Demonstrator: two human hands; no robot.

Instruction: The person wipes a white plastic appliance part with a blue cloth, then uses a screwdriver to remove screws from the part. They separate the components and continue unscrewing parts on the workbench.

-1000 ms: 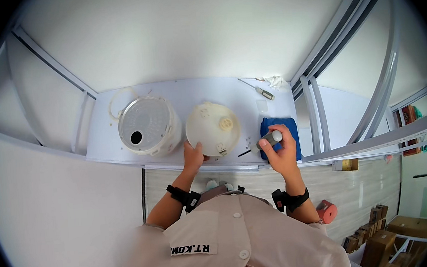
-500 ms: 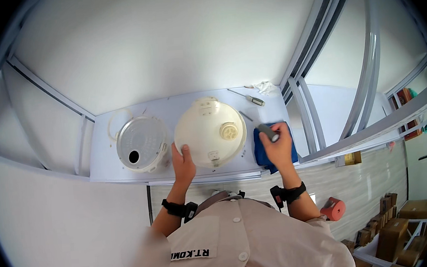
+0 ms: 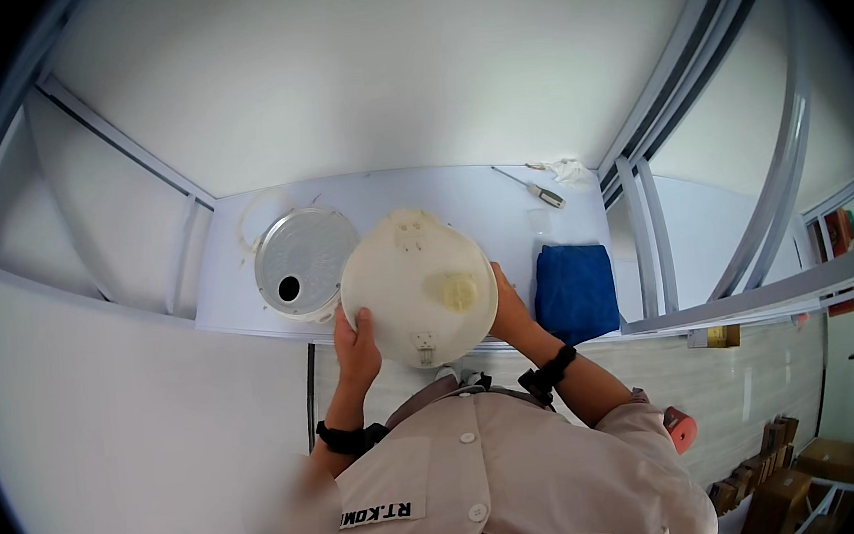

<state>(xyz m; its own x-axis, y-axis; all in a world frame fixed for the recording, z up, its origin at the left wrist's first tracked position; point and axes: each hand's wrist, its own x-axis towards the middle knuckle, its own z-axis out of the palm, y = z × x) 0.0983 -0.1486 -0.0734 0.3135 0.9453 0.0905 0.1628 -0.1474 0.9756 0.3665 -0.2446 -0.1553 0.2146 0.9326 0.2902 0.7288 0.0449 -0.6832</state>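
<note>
I've raised the cream round housing (image 3: 419, 288) off the desk (image 3: 462, 199); left hand (image 3: 355, 345) and right hand (image 3: 508, 306) now grip its rim.

White round lid (image 3: 419, 288): now lifted off the table; your right hand (image 3: 509, 311) left the blue cloth (image 3: 574, 290), gripping its rim.

Round white lid (image 3: 419, 288) gripped by left hand (image 3: 355, 345) and right hand (image 3: 509, 311) — blue cloth (image 3: 574, 290) beside
</note>
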